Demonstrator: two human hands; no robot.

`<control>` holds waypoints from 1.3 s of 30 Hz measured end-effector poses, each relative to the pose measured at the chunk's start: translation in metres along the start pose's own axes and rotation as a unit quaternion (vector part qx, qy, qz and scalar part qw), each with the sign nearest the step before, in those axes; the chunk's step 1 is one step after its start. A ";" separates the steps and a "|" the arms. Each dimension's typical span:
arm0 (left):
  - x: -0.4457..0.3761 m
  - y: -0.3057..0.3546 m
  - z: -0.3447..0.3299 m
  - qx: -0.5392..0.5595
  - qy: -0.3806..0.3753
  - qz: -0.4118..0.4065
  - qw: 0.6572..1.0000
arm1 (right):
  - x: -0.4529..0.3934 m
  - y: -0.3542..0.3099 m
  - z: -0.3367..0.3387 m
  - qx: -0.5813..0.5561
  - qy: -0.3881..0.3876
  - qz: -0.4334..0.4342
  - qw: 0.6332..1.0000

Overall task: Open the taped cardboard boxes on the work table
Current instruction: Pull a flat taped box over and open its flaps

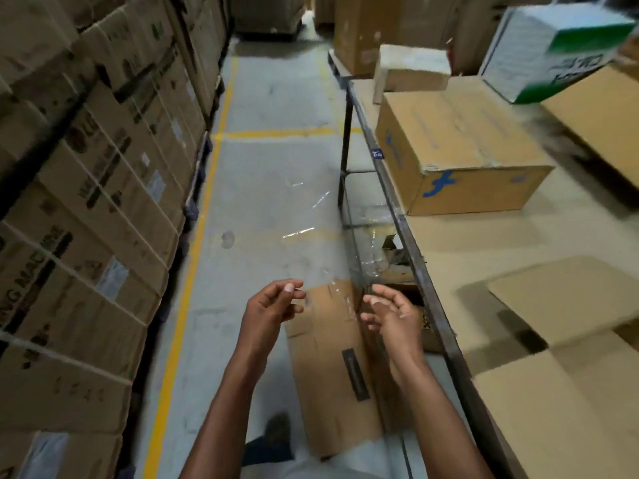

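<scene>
Both hands hang in the air over the floor beside the counter (428,271), and neither grip clearly has anything in it: the left hand (273,307) has its fingers loosely curled with thumb and fingertips close together, and the right hand (390,314) is cupped with fingers half bent. A thin clear film (311,233) glints in front of them and seems to reach down toward the fingers, but whether either hand pinches it cannot be told. Below and between the hands a flattened cardboard sheet (332,368) lies on the grey floor (262,167), partly under the counter's edge. On the counter, well ahead of the hands, sits a taped box with a blue logo (460,150), its flaps closed. Behind it stands a smaller brown box (411,72), and to its right a white and green box (553,46), blurred. Nearest the person on the counter is an open box (553,340) with its flaps raised. Stacked cartons (86,202) wall off the left side of the aisle, with a yellow line (204,209) painted on the floor along their foot. Crumpled plastic and scraps (383,257) lie under the counter's metal frame.
</scene>
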State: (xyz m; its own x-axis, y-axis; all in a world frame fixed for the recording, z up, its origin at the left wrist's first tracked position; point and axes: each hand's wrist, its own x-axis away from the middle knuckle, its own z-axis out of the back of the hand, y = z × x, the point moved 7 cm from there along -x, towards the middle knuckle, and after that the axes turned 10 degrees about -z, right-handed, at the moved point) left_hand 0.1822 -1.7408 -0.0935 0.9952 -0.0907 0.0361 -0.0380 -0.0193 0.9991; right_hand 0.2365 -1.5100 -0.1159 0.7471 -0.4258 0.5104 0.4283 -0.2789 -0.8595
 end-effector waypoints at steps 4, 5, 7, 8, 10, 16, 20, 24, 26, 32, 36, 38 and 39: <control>-0.113 0.029 -0.006 0.009 -0.061 -0.022 0.998 | -0.044 -0.049 -0.012 -0.053 0.058 0.022 0.997; -0.138 0.031 -0.013 0.007 -0.075 -0.017 0.997 | -0.055 -0.057 -0.011 -0.061 0.077 0.022 0.995; -0.179 0.034 -0.035 0.003 -0.110 -0.008 0.994 | -0.074 -0.067 -0.007 -0.078 0.118 0.019 0.990; -0.195 0.034 -0.051 0.003 -0.134 -0.008 0.991 | -0.085 -0.072 -0.004 -0.092 0.136 0.019 0.986; -0.224 0.033 -0.083 -0.005 -0.185 -0.006 0.983 | -0.110 -0.082 0.004 -0.118 0.172 0.016 0.978; -0.337 0.033 -0.175 -0.016 -0.267 -0.024 0.963 | -0.215 -0.141 0.033 -0.168 0.258 0.024 0.951; -0.411 0.049 -0.230 -0.025 -0.298 -0.049 0.953 | -0.275 -0.190 0.050 -0.160 0.311 0.055 0.935; -0.476 0.064 -0.286 -0.049 -0.336 -0.076 0.937 | -0.320 -0.229 0.069 -0.124 0.355 0.067 0.924; -0.502 0.072 -0.311 -0.059 -0.351 -0.091 0.930 | -0.335 -0.237 0.078 -0.114 0.377 0.061 0.917; -0.591 0.078 -0.376 -0.167 -0.407 -0.168 0.883 | -0.374 -0.251 0.108 -0.079 0.472 0.022 0.878; -0.645 0.074 -0.424 -0.264 -0.443 -0.232 0.825 | -0.395 -0.253 0.124 -0.069 0.516 -0.014 0.854; -0.668 0.070 -0.445 -0.301 -0.472 -0.261 0.786 | -0.397 -0.257 0.127 -0.068 0.536 -0.039 0.841; -0.680 0.067 -0.454 -0.319 -0.484 -0.275 0.767 | -0.400 -0.256 0.129 -0.072 0.546 -0.058 0.833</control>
State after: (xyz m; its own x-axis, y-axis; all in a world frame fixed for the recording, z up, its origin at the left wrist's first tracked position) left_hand -0.4559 -1.2284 -0.0405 0.2997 -0.9463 -0.1210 0.7230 0.1425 0.6759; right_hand -0.1061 -1.1577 -0.1034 -0.2362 -0.8953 0.3776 0.3412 -0.4403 -0.8305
